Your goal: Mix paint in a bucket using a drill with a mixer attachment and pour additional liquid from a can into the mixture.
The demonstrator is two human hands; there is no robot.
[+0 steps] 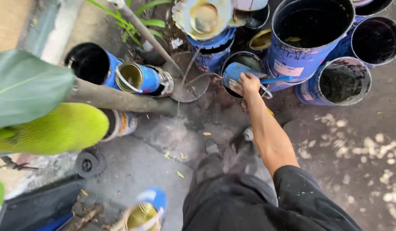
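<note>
Here, right hand (249, 82) gripping small blue can (237, 73), w/ big blue buckets (307, 38) nearby

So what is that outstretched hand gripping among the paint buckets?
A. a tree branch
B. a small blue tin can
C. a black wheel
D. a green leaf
B: the right hand closes on a small blue tin can, tipped over a dark bucket on the ground.
</note>
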